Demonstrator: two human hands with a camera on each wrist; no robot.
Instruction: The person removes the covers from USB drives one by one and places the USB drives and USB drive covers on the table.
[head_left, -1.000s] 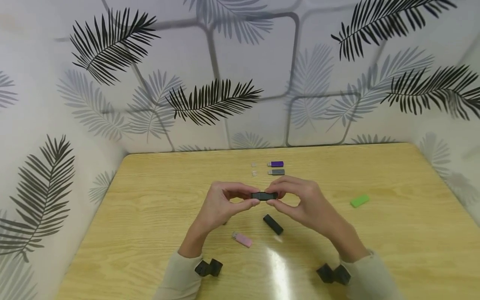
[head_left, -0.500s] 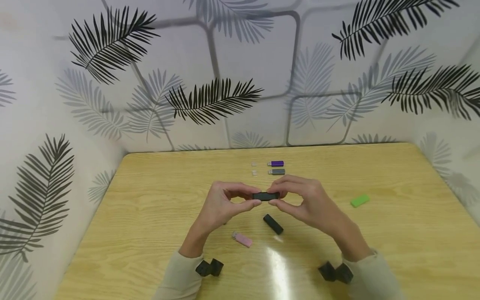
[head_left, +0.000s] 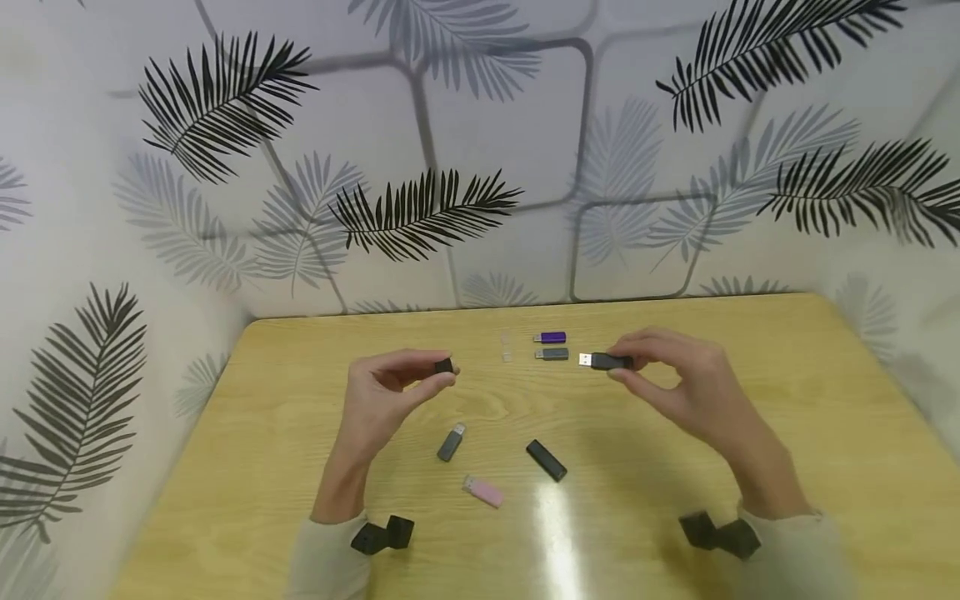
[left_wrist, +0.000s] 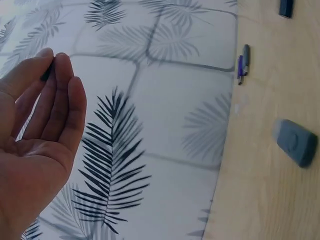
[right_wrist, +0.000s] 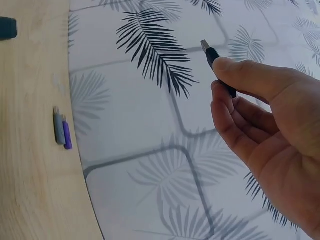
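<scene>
Between thumb and fingertips my left hand (head_left: 385, 396) pinches a small black cap (head_left: 444, 366), held above the table's left-middle part. In the left wrist view only a dark edge of the cap (left_wrist: 47, 73) shows between the fingers. My right hand (head_left: 678, 375) pinches a black USB stick (head_left: 609, 361) by its rear end, its bare metal plug pointing left. The same USB stick (right_wrist: 215, 59) appears in the right wrist view, plug tilted up. Just left of it on the table lie a purple USB stick (head_left: 553, 337) and a grey USB stick (head_left: 555, 354), side by side.
Two small clear caps (head_left: 506, 356) lie left of that pair. Nearer the front are another grey USB stick (head_left: 451, 442), a pink USB stick (head_left: 483, 491) and a black capped stick (head_left: 547, 460). The wooden table (head_left: 262, 467) ends at a leaf-patterned wall (head_left: 510, 125).
The hands have moved apart: the cap came off the black USB stick, going left in my left hand, while the stick went right. A grey stick under the left hand is now visible.
</scene>
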